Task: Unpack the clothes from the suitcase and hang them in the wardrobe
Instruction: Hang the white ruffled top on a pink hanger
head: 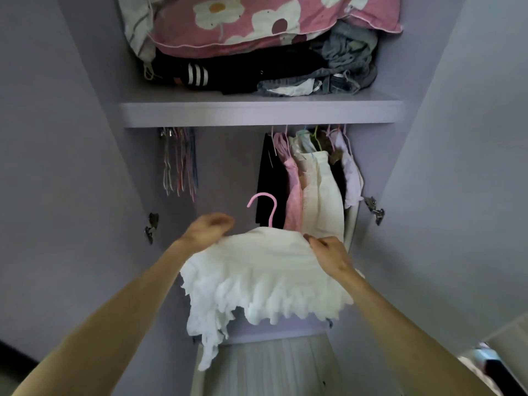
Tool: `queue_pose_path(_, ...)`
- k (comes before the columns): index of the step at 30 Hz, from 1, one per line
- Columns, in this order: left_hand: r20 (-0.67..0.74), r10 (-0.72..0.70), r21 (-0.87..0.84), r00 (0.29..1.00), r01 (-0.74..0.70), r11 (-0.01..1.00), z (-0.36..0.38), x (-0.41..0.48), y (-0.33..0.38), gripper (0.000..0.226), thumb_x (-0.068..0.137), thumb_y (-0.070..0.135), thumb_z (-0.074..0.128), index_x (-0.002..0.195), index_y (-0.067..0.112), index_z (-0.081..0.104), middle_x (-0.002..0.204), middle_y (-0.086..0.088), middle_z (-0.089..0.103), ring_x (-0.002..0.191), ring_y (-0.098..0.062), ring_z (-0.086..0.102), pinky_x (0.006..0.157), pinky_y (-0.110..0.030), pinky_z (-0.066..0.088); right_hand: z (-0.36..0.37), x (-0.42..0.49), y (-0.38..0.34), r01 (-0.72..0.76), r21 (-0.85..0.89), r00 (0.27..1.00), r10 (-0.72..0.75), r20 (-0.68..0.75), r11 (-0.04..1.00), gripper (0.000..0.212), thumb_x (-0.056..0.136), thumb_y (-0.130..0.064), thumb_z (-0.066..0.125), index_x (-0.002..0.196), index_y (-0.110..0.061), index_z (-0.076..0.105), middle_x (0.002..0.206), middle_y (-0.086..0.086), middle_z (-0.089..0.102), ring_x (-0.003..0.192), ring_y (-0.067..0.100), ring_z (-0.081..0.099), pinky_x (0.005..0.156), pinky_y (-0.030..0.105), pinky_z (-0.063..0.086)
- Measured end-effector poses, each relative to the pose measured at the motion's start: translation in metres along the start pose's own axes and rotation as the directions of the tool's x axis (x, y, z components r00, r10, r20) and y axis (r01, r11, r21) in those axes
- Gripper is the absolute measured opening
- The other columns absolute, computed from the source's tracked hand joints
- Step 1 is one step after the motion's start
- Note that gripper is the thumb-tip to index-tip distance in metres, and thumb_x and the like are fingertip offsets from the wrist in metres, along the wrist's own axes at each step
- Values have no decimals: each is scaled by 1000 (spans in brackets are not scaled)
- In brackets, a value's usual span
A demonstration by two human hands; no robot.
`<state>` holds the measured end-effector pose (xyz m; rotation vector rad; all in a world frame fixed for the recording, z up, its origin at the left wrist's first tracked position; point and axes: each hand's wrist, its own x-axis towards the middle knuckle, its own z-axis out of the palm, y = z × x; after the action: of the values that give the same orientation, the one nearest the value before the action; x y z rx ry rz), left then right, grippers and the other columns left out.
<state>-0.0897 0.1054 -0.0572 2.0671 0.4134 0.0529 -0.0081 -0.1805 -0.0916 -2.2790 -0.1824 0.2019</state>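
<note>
Dress: The white frilly dress (257, 281) was held up in the middle, in front of the open wardrobe (85, 167). It sat on a pink hanger (264, 208).
Hanger: Only its hook showed. It stuck up at 12 o'clock from the top of the dress.
Left hand: The left hand (210, 228) was at 10 o'clock of the dress. It looked blurry. Its fingers curled round the top edge and held it.
Right hand: The right hand (331, 254) was at 2 o'clock of the dress. It pinched the top edge.
Hung clothes: Black, pink, cream and pale purple clothes (311, 178) hung under the shelf (260, 112), at 1 o'clock from the hook.
Empty hangers: A bunch of hangers (180, 161) hung at 10 o'clock from the hook, well apart from the clothes.
Shelf: It was at 12 o'clock. Dark folded things (243, 72) lay on it, with a pink flower pillow (271, 21) on top.
</note>
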Motion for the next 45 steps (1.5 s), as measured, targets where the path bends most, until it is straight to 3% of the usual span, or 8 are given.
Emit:
queue_pose_path(4, 252, 147, 80, 956, -172, 982, 23, -2, 29, 27, 85, 25, 63, 86, 50, 70, 92, 25, 68, 97, -6, 61, 86, -21, 43, 7, 2, -10, -45, 98, 999, 43, 26, 994, 56, 91, -58, 50, 60, -13, 58, 62, 1, 62, 72, 25, 63, 73, 34, 44)
queue_pose_path(15, 145, 157, 270, 977, -192, 943, 47, 32, 41, 38, 100, 51, 47, 83, 23, 66, 66, 10, 54, 64, -5, 50, 62, -20, 38, 16, 34, -26, 276, -128, 954, -288, -84, 953, 11, 95, -33, 59, 85, -28, 61, 80, -13, 63, 73, 10, 58, 65, 26, 44)
queue_pose_path(17, 110, 148, 292, 983, -175, 940, 49, 39, 42, 37, 100, 49, 46, 83, 26, 68, 66, 13, 57, 65, -4, 52, 60, -20, 37, 17, 36, -23, 297, -156, 935, -320, -151, 942, 17, 96, -41, 55, 87, -28, 62, 81, -12, 63, 72, 10, 57, 64, 28, 45)
queue_pose_path(20, 55, 136, 292, 989, -146, 945, 48, 48, 47, 35, 102, 45, 46, 78, 30, 67, 58, 16, 51, 59, -3, 48, 55, -17, 33, 17, 41, -15, 363, -17, 929, -360, 81, 932, 42, 97, -49, 49, 61, -27, 44, 57, -10, 46, 54, 9, 40, 56, 30, 35)
queue_pose_path(26, -33, 116, 324, 993, -100, 941, 57, 81, 52, 40, 103, 48, 41, 85, 22, 66, 76, 9, 62, 78, -13, 59, 69, -25, 43, 25, 67, -13, 287, 159, 920, -319, 230, 945, 39, 97, -25, 55, 63, -21, 35, 57, -11, 34, 55, 9, 32, 56, 26, 29)
queue_pose_path(31, -103, 167, 424, 981, -108, 899, 25, 112, 39, 46, 92, 53, 55, 130, 26, 57, 130, 1, 58, 119, -23, 53, 97, -35, 47, 43, 111, -17, 184, 228, 961, -224, 161, 956, 38, 100, -31, 50, 72, -5, 47, 63, -3, 43, 62, 14, 41, 63, 32, 33)
queue_pose_path(36, -423, 570, 745, 704, -88, 662, -29, 130, 52, 74, 89, 20, 59, 154, 18, 25, 163, -11, 10, 148, -33, 11, 121, -48, 20, 77, 159, -29, 69, 334, 985, -118, 129, 940, 44, 102, -37, 42, 97, 2, 61, 78, 9, 62, 73, 22, 58, 69, 32, 44)
queue_pose_path(45, -318, 824, 929, 469, -20, 370, -78, 205, 30, 80, 97, 39, 45, 159, 27, -4, 166, 3, -13, 153, -21, -9, 118, -65, 6, 117, 229, -89, 98, 381, 993, -65, -100, 919, 35, 102, -31, 47, 124, -7, 60, 99, 4, 58, 89, 21, 52, 81, 27, 37)
